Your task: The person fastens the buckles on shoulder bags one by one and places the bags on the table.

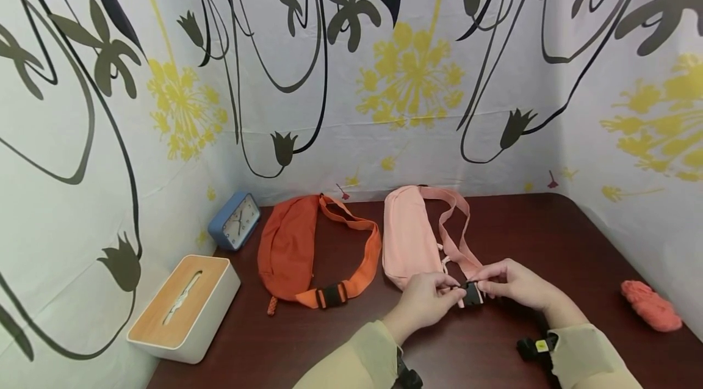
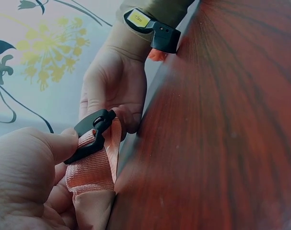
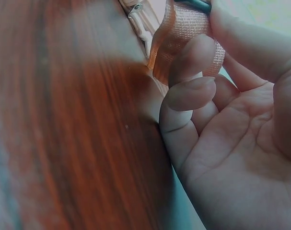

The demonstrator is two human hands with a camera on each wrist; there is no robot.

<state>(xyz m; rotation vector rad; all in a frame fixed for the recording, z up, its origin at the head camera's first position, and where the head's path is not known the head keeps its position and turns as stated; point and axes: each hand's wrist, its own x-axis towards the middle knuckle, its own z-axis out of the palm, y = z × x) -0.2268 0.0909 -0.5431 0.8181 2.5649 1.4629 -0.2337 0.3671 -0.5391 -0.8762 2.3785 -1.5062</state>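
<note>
A pink waist bag (image 1: 409, 233) lies near the back of the table, its strap (image 1: 458, 233) looping out to the right. At the strap's near end is a black plastic buckle (image 1: 472, 295), between the two hands. My left hand (image 1: 425, 302) pinches the buckle from the left; the left wrist view shows the thumb pressed on the black buckle (image 2: 87, 125). On the other side, my right hand (image 1: 519, 285) pinches the pink webbing (image 3: 188, 24) beside the buckle with thumb and curled fingers. The buckle's far side is partly hidden by fingers.
An orange waist bag (image 1: 288, 248) with its buckle fastened lies left of the pink one. Farther left stand a blue alarm clock (image 1: 235, 222) and a tissue box (image 1: 183, 309) with a wooden top. A coral yarn bundle (image 1: 650, 305) lies near the right edge.
</note>
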